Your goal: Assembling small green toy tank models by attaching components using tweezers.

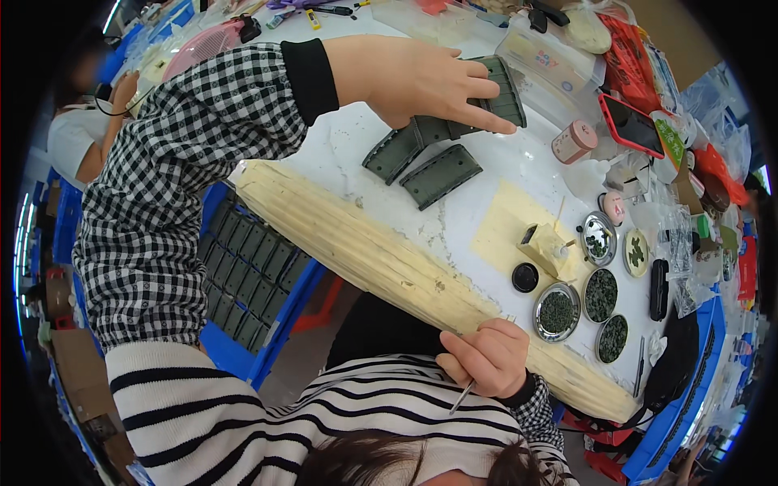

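My left hand reaches across the white table, palm down. Its fingers are stretched and apart over a dark green, ridged rectangular piece; the thumb is hidden. Beside it lie more such pieces, one under the wrist side and one nearer me. Close to my body, at the table's padded edge, my right hand is closed round a thin metal tool. Its slim end points down towards me; whether it is tweezers I cannot make out.
A long cream padded roll lines the table's near edge. At right stand round dishes of small dark green bits, a black round lid, a pink-lidded jar and a red-cased phone. A blue crate of green pieces sits lower left.
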A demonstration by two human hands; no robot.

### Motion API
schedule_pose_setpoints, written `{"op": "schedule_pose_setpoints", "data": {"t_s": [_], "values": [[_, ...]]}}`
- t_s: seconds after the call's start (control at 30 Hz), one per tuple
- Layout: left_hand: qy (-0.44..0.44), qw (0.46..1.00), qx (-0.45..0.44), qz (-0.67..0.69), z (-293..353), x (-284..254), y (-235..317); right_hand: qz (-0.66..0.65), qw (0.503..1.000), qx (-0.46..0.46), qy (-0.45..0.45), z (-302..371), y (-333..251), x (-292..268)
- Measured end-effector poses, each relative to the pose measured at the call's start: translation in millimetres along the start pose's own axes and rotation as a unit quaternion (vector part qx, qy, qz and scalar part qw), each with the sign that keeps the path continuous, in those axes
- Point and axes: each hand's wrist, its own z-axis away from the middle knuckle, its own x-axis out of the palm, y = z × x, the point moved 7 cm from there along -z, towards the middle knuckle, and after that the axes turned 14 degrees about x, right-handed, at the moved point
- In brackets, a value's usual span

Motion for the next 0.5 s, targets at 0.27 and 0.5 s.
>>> {"op": "schedule_pose_setpoints", "data": {"t_s": [0.27, 0.5], "values": [[0.051, 0.962, -0.187, 0.192, 24, 6, -25, -0.013, 1.0, -0.008, 0.006, -3, -3, -1], [0.033, 0.855, -0.429, 0.289, 34, 35, -62, 0.002, 1.0, 0.004, 0.006, 0, -2, 0]]}}
